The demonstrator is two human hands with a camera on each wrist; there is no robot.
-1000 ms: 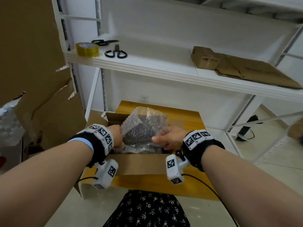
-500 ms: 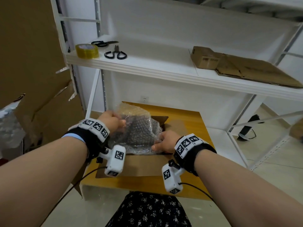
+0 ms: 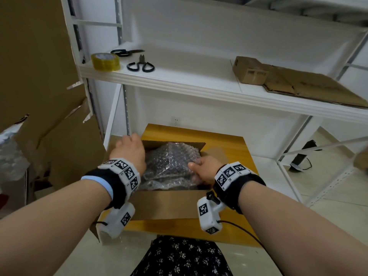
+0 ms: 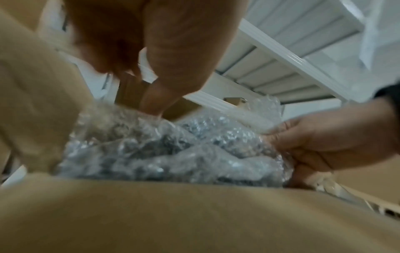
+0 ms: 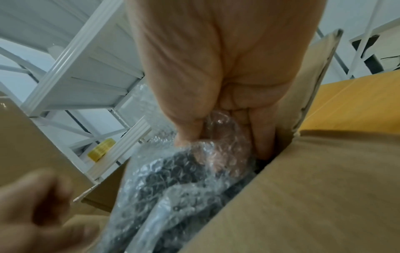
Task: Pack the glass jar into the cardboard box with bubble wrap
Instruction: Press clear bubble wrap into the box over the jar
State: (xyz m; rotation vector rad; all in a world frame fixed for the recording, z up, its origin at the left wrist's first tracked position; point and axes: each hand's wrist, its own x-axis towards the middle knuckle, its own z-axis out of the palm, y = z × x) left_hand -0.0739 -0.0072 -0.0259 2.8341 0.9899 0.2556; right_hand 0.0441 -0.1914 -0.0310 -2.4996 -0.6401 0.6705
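Note:
The open cardboard box (image 3: pixel 167 204) sits on a yellow wooden table (image 3: pixel 199 134). Inside it lies the bubble-wrapped bundle (image 3: pixel 169 162), dark through the wrap; the glass jar itself is not distinct. My right hand (image 3: pixel 203 170) is low at the box's right side and pinches a fold of the bubble wrap (image 5: pixel 173 179) between thumb and fingers (image 5: pixel 188 133). My left hand (image 3: pixel 129 150) is at the box's far left corner. In the blurred left wrist view its fingers (image 4: pixel 103 51) curl over the left flap (image 4: pixel 129 92) and its thumb tip meets the wrap (image 4: pixel 162 154).
On the white shelf above are a yellow tape roll (image 3: pixel 105 61), two pairs of scissors (image 3: pixel 140 65), and flattened cardboard (image 3: pixel 298 84) to the right. Large cardboard sheets (image 3: pixel 59 146) lean at the left. White rack legs (image 3: pixel 288 176) stand beside the table.
The bundle has gone down from above the box rim into the box. My left hand has let go of the wrap and moved back to the far left corner. My right hand stays on the wrap.

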